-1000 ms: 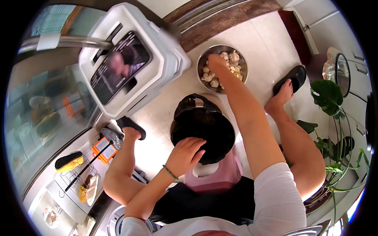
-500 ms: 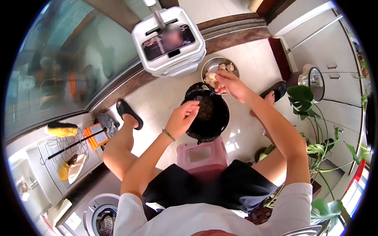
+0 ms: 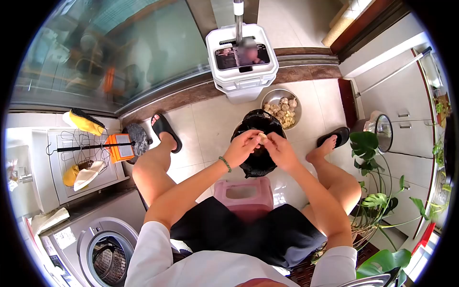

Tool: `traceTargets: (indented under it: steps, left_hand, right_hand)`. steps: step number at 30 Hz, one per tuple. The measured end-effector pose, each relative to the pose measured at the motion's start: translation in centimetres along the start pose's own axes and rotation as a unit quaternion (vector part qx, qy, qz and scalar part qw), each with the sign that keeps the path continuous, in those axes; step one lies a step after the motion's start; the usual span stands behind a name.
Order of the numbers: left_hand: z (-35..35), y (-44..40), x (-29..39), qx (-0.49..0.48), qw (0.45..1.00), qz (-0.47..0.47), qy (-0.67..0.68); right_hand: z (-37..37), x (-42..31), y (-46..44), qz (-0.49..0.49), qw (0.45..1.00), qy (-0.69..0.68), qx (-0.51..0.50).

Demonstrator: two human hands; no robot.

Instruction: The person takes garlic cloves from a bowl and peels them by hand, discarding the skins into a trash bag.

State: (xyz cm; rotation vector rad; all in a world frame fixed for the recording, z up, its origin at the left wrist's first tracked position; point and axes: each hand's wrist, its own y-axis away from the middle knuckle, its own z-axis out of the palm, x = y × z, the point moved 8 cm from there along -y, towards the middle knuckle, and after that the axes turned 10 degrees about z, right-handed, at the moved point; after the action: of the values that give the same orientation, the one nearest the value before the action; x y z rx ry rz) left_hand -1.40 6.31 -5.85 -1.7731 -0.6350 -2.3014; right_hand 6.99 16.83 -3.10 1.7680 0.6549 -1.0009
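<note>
Your left hand (image 3: 239, 150) and right hand (image 3: 282, 153) meet in front of you, and the small pale garlic piece (image 3: 262, 137) sits right between their fingertips. The thumb and fingers of your left hand are closed on its left side; those of your right hand are closed on its right side, so both grip the same piece. Its exact shape is partly hidden by your fingertips.

Directly below your fingers is the open mouth of the black bag (image 3: 256, 167), its crumpled edge showing both beyond your fingertips and on the near side of them, toward your body. What lies inside it, under your hands, is too dark to make out.

Beyond your fingers and to their right, near the far edge of the bag, the metal bowl (image 3: 274, 97) stands on the floor (image 3: 213, 119). It holds garlic bulbs (image 3: 286, 102) and, on the side closer to your fingers, paler loose cloves (image 3: 288, 120). Farther out from your fingertips, past the bowl and a little to the left, stands the white bin (image 3: 241, 88) with a phone (image 3: 227, 58) on top. On the near side of your fingers, between them and your lap, is the pink plastic stool (image 3: 244, 203).
</note>
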Motion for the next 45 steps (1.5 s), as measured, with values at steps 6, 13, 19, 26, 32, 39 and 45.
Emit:
traceTargets:
  steps: [6, 13, 19, 26, 32, 39, 45]
  left_hand:
    - [-1.0, -0.6, 1.0, 0.033, 0.994, -0.098, 0.046]
    - [-1.1, -2.0, 1.4, -0.004, 0.993, -0.004, -0.115]
    - [0.2, -1.6, 0.9, 0.001, 0.997, -0.052, 0.054]
    - [-0.2, -0.9, -1.9, 0.014, 0.988, -0.100, 0.120]
    - [-0.1, -1.0, -1.3, 0.031, 0.988, -0.094, 0.118]
    - [-0.5, -1.4, -1.0, 0.009, 0.996, -0.072, 0.055]
    - [-0.2, -1.0, -1.7, 0.007, 0.990, -0.109, 0.090]
  right_hand:
    - [0.5, -4.9, -1.7, -0.200, 0.926, 0.320, 0.018]
    - [0.7, -4.5, -2.8, -0.153, 0.935, 0.318, -0.032]
    - [1.5, -4.2, -3.0, -0.160, 0.952, 0.255, -0.045]
    - [2.1, -3.6, -2.7, -0.161, 0.957, 0.239, -0.031]
    - [2.5, -4.1, -2.4, -0.166, 0.953, 0.254, -0.004]
    - [2.7, -3.8, -2.8, -0.140, 0.956, 0.257, -0.032]
    - [2.5, -3.2, -2.8, -0.128, 0.975, 0.170, -0.063]
